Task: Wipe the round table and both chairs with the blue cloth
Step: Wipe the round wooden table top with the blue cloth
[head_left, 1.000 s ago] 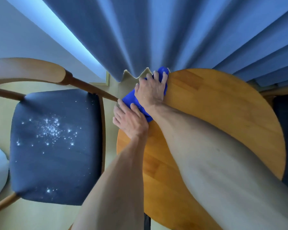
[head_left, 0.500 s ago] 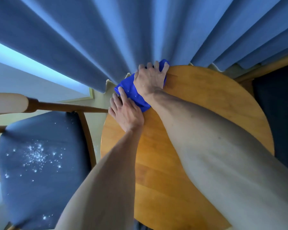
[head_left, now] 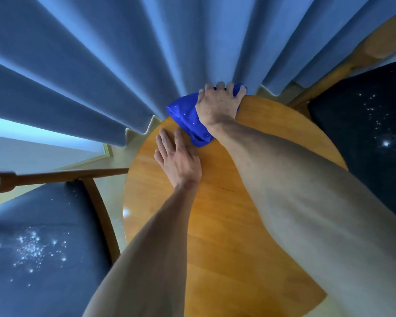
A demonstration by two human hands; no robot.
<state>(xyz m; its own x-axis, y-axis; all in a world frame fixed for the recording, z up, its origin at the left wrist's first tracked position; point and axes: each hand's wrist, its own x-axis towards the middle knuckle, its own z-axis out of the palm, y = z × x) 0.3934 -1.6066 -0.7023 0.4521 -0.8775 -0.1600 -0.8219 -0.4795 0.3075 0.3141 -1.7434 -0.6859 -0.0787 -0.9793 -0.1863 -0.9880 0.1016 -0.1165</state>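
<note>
Cool daylight comes in from a bright strip of window point(head_left: 32, 138) at the left, below the pleated blue fabric curtain point(head_left: 124, 53), and the room beyond stays fairly dim and bluish. A small white glare spot sits on the left rim of the round glossy wooden table point(head_left: 215, 248). The wide lens bends everything outward, fanning the pleats and swelling the near forearms. Edges look soft, and the dark seat cushion point(head_left: 375, 124) at the right is deep in shadow.
</note>
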